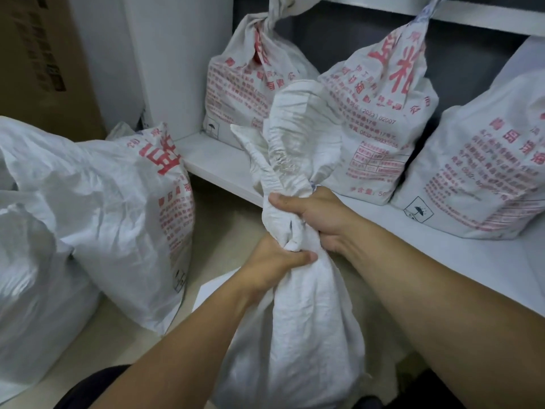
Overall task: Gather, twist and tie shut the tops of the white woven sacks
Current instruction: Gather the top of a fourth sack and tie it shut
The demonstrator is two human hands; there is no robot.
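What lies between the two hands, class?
The head view shows the twisted neck of the plain white sack between them: the left hand grips it lower, the right hand higher.

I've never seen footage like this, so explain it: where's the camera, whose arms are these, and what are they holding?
There is no machine here, just a person. The single picture comes from a camera worn on their head, looking down at their own bare arms. The left hand and right hand both grip the twisted neck of a plain white sack standing on the floor; its loose top flops above. Behind, three red-printed sacks stand on a low white shelf. Another printed sack stands at the left.
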